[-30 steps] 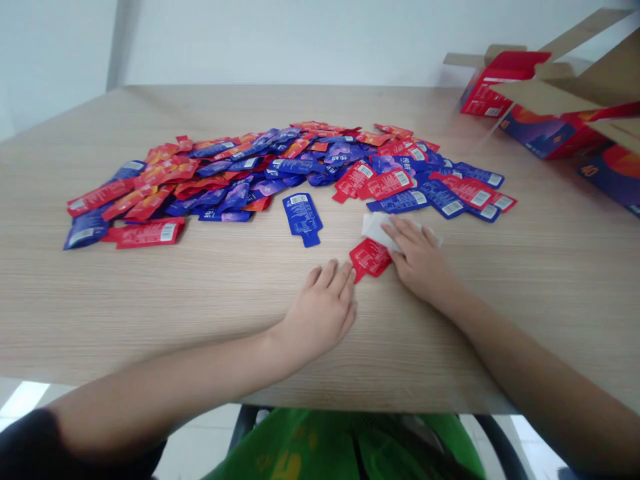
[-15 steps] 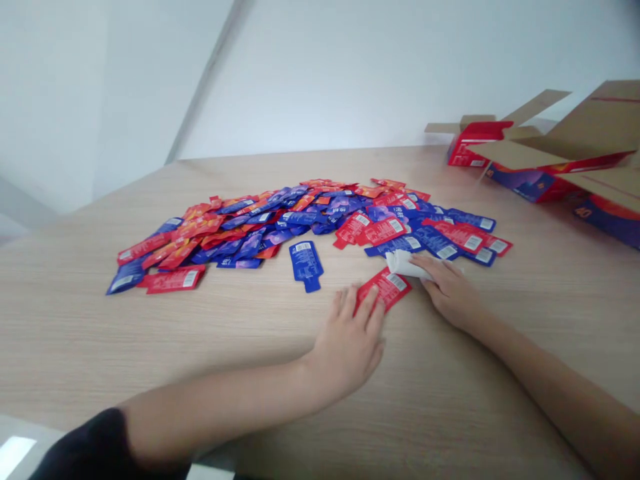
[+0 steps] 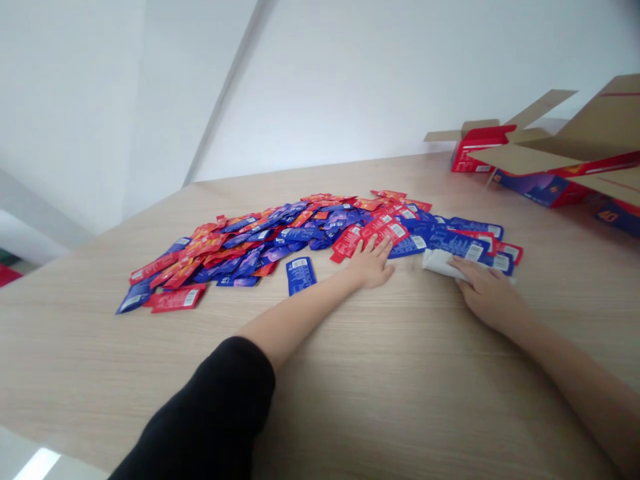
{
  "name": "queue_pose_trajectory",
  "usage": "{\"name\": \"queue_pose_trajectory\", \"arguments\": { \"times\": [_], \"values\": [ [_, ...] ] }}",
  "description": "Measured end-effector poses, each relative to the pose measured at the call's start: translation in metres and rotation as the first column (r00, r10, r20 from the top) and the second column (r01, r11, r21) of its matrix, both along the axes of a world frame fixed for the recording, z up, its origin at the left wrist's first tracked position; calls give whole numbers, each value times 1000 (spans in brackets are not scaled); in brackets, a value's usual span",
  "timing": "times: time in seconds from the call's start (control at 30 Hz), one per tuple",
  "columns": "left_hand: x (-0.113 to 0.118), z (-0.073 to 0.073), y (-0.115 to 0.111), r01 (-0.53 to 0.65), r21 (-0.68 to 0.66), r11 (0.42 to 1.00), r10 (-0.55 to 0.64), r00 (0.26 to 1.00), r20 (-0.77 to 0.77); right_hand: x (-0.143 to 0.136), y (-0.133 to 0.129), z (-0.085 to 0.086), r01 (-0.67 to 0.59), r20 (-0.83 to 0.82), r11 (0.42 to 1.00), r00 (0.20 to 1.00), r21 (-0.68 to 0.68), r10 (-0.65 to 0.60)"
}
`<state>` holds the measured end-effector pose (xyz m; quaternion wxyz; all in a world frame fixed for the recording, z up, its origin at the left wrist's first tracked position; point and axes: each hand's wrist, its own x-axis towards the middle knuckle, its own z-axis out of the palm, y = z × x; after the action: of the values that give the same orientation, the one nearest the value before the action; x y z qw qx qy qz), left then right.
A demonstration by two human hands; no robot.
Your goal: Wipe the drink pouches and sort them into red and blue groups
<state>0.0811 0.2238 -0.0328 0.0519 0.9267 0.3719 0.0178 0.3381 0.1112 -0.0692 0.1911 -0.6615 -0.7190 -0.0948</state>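
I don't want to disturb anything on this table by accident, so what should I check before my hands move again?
1. Left hand at the red packets: ok, fingertips over their near edge.
2. White cloth under right hand: ok.
3. Lone blue packet unobstructed: not ok, left forearm hides its lower end.
4. Colours separate in the pile: not ok, mixed.
5. Rear red box open: ok, flaps spread.
6. That box's contents: cannot tell.

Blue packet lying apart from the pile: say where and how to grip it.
Pinch the barcode end of the blue packet across its long edges, probably best from above and the left: it lies flat, that end clear of the pile, while the left forearm hides its near end.
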Motion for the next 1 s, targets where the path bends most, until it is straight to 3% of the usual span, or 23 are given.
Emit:
{"name": "queue_pose_trajectory", "arguments": {
  "times": [0.13, 0.27, 0.43, 0.57, 0.67, 0.83, 1.0],
  "values": [
    [14, 1, 22, -16, 38, 999, 15, 1000, 18, 9, -1, -4, -23, 55, 1000, 998, -11, 24],
    [9, 9, 16, 12, 96, 995, -16, 999, 39, 6, -3, -5, -16, 76, 1000, 997, -5, 17],
    [-33, 34, 14, -50, 176, 983, 42, 998, 53, 4, -6, -1, -29, 78, 999, 997, -13, 30],
    [-89, 55, 41, -218, 157, 963, 221, 975, 1, 3, -7, 1, -25, 92, 1000, 995, -15, 26],
    [-120, 59, 61, -294, 98, 951, 300, 952, -64, 1, -7, 3, -9, 93, 999, 996, -31, 12],
    [-129, 58, 75, -290, -4, 957, 287, 950, -126, 0, -9, 5, -9, 76, 999, 997, -43, 13],
    [-144, 70, 73, -236, -64, 970, 227, 966, -127, 2, -10, 6, -5, 85, 998, 996, -56, 10]
  ]
}}
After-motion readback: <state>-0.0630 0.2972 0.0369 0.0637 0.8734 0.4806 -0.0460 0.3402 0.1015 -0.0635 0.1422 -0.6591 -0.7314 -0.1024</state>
